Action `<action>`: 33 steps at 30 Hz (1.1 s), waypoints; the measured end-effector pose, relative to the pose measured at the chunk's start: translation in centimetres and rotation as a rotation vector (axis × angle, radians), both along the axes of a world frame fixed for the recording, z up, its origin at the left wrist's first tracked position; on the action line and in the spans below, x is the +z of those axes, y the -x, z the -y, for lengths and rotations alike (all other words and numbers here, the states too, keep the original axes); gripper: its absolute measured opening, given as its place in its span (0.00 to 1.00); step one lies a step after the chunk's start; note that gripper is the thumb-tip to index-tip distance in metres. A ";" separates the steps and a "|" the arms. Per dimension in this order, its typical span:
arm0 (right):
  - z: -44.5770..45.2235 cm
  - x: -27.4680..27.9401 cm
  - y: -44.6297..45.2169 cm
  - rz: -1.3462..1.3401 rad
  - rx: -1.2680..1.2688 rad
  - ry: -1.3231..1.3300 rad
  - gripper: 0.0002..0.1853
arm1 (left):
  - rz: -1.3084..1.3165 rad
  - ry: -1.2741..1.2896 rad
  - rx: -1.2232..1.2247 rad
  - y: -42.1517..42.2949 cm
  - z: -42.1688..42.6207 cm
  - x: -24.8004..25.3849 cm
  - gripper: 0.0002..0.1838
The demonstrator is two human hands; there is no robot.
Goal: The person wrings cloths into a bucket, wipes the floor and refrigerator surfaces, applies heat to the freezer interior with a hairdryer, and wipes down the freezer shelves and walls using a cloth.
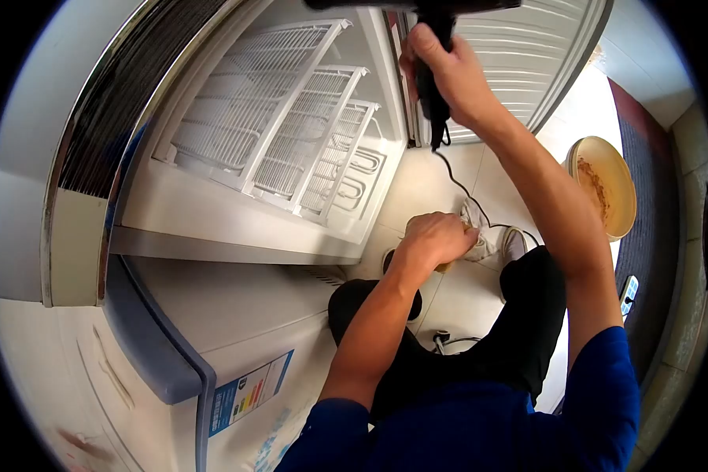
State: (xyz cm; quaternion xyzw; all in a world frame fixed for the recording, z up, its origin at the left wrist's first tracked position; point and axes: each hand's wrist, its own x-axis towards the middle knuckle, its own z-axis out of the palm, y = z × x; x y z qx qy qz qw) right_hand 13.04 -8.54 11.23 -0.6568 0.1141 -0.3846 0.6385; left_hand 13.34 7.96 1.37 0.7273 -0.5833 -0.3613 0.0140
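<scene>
My right hand (451, 75) is wrapped around the handle of a black hair dryer (436, 94), raised at the open freezer compartment. The dryer's top is cut off by the upper edge of the view. Its black cord (464, 189) runs down to the floor. Lower down, my left hand (436, 238) is closed above the floor between my legs. A pale crumpled cloth (480, 236) shows beside its fingers, and a yellowish bit shows below them; what the fingers hold is hidden. White wire shelves (291, 126) with cooling coils fill the freezer compartment to the left.
The ribbed inner door (519, 55) stands open behind my right hand. A yellowish basin (617, 185) with brown residue and a power strip (628, 294) lie at the right, by a dark mat (645, 212). A plug (440, 338) lies between my legs. A white appliance (236, 307) stands lower left.
</scene>
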 end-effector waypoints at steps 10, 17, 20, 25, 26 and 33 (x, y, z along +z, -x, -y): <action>4.9 -0.5 -1.8 0.110 -0.237 -0.097 0.29 | 0.017 0.032 -0.001 0.0 0.0 -0.5 0.34; 4.2 -2.2 -2.4 0.013 -0.415 0.844 0.18 | 0.024 0.044 -0.012 0.1 -0.2 -1.0 0.34; 3.5 -1.3 -2.7 -0.238 -0.528 1.259 0.29 | 0.019 -0.001 -0.018 0.1 0.1 -1.2 0.34; 2.0 -1.3 -5.8 -0.233 -0.592 1.644 0.16 | 0.037 0.010 -0.004 0.1 -0.1 -0.8 0.34; 1.7 -1.3 -6.1 -0.237 -0.592 1.642 0.16 | 0.036 0.007 -0.007 0.0 -0.1 -0.9 0.34; 2.0 -2.1 -6.9 -0.386 -0.745 1.673 0.09 | -0.014 0.021 -0.015 0.1 -0.2 0.0 0.33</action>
